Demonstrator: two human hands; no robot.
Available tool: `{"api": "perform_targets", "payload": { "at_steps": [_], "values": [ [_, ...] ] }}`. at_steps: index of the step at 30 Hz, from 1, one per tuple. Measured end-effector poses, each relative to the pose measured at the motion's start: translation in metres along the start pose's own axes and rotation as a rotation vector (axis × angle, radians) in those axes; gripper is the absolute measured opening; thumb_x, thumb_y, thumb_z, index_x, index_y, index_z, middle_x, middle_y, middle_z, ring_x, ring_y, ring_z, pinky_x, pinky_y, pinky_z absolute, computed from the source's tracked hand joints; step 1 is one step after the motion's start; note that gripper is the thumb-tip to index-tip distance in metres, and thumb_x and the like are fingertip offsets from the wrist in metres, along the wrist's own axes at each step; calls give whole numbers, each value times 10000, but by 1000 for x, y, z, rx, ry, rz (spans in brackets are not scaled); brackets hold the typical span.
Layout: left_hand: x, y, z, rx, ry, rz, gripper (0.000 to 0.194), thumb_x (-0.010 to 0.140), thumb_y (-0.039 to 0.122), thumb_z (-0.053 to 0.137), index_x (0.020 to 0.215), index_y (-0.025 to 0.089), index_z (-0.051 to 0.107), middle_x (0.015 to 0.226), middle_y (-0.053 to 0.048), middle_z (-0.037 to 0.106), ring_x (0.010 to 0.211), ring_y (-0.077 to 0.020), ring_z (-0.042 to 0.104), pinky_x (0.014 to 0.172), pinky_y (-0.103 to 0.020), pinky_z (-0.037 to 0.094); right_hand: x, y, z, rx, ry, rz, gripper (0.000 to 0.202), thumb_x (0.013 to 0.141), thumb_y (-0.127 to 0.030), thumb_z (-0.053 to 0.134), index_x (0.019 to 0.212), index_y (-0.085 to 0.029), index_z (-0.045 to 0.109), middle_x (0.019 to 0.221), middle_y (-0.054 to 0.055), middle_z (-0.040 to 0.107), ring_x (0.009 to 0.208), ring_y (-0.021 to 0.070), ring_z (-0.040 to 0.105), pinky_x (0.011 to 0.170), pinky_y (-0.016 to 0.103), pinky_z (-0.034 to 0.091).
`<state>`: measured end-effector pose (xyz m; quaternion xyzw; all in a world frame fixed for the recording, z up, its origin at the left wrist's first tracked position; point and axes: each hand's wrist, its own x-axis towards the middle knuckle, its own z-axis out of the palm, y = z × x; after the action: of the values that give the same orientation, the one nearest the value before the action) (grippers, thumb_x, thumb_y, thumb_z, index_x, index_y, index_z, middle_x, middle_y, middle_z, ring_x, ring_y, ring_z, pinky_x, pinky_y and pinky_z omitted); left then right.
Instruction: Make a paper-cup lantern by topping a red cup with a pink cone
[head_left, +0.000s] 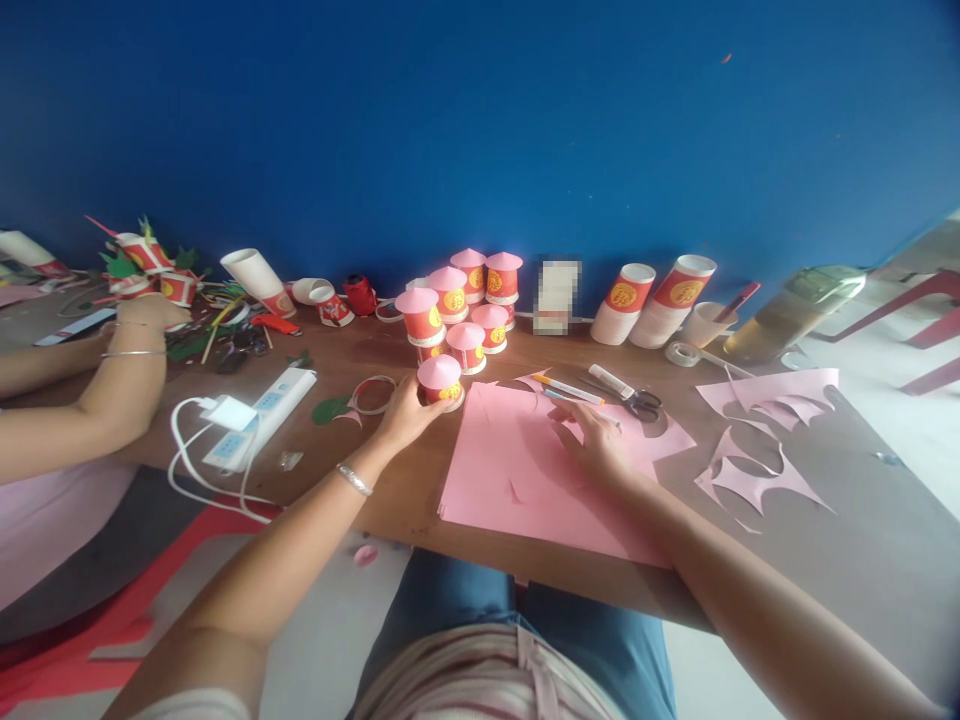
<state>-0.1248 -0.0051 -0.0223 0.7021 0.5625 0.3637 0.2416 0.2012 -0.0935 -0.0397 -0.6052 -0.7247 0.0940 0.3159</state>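
My left hand (407, 416) is closed around a small red-and-white paper cup (441, 388) with a pink paper cone on top, standing at the front of a group of similar cups. Behind it are several more cone-topped cups (451, 300), some stacked in two levels. My right hand (598, 440) rests over a stack of pink paper (510, 470), fingers stretched out beside a slim light-blue pen (611, 420). An orange-and-white pen (570, 388), a white marker (611, 381) and dark-handled scissors (641, 402) lie just beyond it.
Cut pink scraps (765, 480), a tape roll (684, 354) and a large bottle (795, 310) lie right. Tall cup stacks (624, 305) stand by the blue wall. Left are a power strip (259, 420) with cables, and another person's arm (127, 390) near decorated cups (146, 253).
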Motion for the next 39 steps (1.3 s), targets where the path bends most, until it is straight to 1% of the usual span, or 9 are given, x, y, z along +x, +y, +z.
{"api": "perform_targets", "payload": {
  "at_steps": [11,14,17,20,22,26,32,36,39],
  "values": [
    [-7,18,-7,-31,-51,-46,467,723,467,846,1046,169,686,1040,-112,770,1022,-336,722,915,-470,600,0,1,3,19,-32,24,358,979,-304,586,1321,-279,690,1122,40,827,1006,272,802,864,439,656],
    [-11,17,-14,-125,-138,-60,554,720,484,864,1144,184,672,1138,-110,773,1081,-329,727,957,-467,599,0,1,2,22,-28,22,365,969,-293,591,1319,-271,689,1120,42,827,1014,271,800,881,440,653],
    [-10,6,-33,-231,-185,-137,745,665,462,897,1298,203,602,1339,-140,718,1189,-335,711,1034,-502,583,0,0,2,23,-12,4,372,960,-282,605,1321,-271,693,1104,47,829,1007,269,798,881,435,656],
    [1,-6,-57,-218,-115,-142,681,681,455,872,1268,212,625,1392,-138,668,1214,-309,680,1092,-528,548,-1,-1,3,30,5,-1,385,951,-271,614,1326,-283,696,1094,43,829,1009,262,795,891,421,654],
    [16,-8,-67,-234,15,-118,648,660,451,881,1205,202,634,1340,-134,669,1221,-293,658,1108,-515,537,-2,-1,4,39,5,2,385,941,-266,613,1314,-290,705,1086,38,829,1015,261,794,895,411,651],
    [53,4,-61,-200,238,-95,751,639,403,926,1278,206,583,1435,-154,609,1350,-316,586,1140,-506,508,-2,1,6,63,6,4,378,908,-275,623,1272,-285,726,1053,47,834,985,277,797,848,422,653],
    [90,21,-37,-199,259,-11,747,637,312,939,1293,197,599,1399,-141,655,1362,-330,585,1167,-489,481,0,2,4,58,4,7,358,944,-295,598,1281,-286,720,1065,46,835,991,280,800,864,436,653],
    [93,22,-38,-156,263,-31,678,648,355,917,1244,188,641,1342,-133,695,1290,-336,641,1133,-497,506,0,2,2,38,1,-3,338,961,-289,597,1278,-294,713,1079,42,832,997,275,797,887,453,653],
    [87,25,-46,-151,320,-49,638,644,371,911,1196,185,653,1277,-120,723,1233,-338,675,1108,-503,526,1,4,1,33,13,-13,303,961,-282,593,1239,-279,715,1080,50,828,987,272,795,877,456,656]
  ]
}}
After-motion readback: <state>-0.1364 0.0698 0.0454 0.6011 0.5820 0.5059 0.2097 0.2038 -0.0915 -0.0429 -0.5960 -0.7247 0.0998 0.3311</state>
